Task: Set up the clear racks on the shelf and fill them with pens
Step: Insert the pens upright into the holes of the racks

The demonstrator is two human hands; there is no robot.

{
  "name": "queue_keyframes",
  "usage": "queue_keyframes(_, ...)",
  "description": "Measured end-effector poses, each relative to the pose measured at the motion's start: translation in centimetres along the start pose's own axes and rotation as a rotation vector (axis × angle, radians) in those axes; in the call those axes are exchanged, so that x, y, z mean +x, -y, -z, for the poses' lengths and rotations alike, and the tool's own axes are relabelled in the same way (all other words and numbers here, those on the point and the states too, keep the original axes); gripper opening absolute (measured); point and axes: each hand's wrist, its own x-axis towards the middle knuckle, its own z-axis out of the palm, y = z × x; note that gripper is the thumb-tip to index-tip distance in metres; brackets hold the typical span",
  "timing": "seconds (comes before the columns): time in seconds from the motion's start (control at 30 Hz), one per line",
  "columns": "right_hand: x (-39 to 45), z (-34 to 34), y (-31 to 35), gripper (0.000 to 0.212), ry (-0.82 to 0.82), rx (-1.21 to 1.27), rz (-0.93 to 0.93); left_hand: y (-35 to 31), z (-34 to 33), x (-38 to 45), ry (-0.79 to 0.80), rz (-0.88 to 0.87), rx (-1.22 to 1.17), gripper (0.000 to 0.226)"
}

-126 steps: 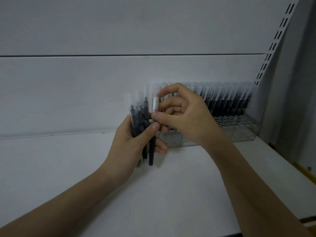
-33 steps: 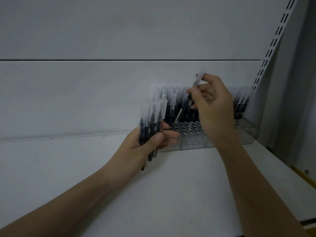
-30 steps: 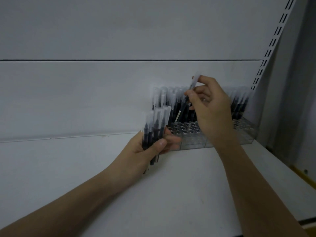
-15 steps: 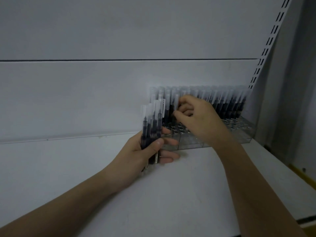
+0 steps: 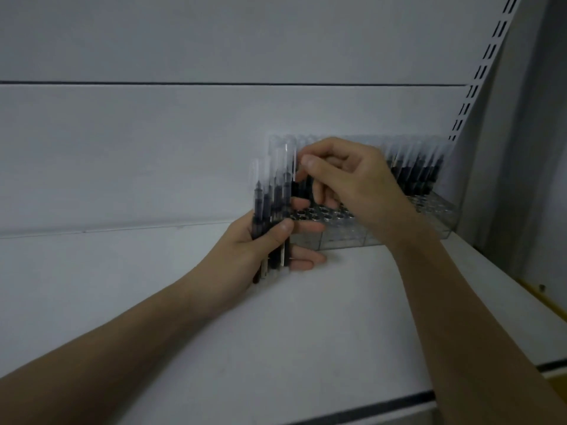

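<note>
Centrally, the left hand (image 5: pixel 260 243) grips a pen bundle (image 5: pixel 271 207); the right hand (image 5: pixel 346 182) pinches one pen. Draw it straight upward, then seat it in the clear rack (image 5: pixel 383 222), right of centre on the shelf (image 5: pixel 306 317).
</note>
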Motion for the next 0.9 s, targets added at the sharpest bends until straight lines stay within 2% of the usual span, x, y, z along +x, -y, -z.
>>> queue_keyframes(0.13,-0.3,-0.2,0.0,0.003,0.167,0.044,-0.128,-0.4,-0.7,0.0,0.013,-0.021,-0.013,0.031)
queue_keyframes(0.23,-0.3,-0.3,0.0,0.005,0.169,0.068,-0.124,-0.5,-1.0,0.1,-0.006,-0.030,-0.020,0.032)
queue_keyframes(0.37,0.2,0.3,0.1,0.004,0.016,0.160,-0.060,-0.7,-1.4,0.5,-0.090,-0.044,0.000,0.035)
queue_keyframes(0.5,1.4,2.9,1.6,0.006,-0.302,0.434,0.026,-1.6,-2.5,1.7,-0.165,-0.141,-0.017,0.025)
queue_keyframes(0.57,2.3,4.2,2.1,0.005,-0.396,0.363,0.082,-2.3,-3.0,2.6,-0.185,-0.244,-0.008,0.014)
queue_keyframes(0.67,3.0,5.0,1.7,0.001,-0.399,0.165,0.153,-3.0,-3.1,3.7,-0.258,-0.354,-0.039,0.007)
queue_keyframes(0.8,2.4,4.6,-0.7,0.008,-0.381,0.090,0.175,-2.2,-2.4,3.8,-0.374,-0.422,-0.021,0.023)
queue_keyframes(0.9,1.7,4.2,-2.0,0.010,-0.305,0.016,0.155,-1.4,-1.9,3.6,-0.385,-0.415,0.054,0.030)
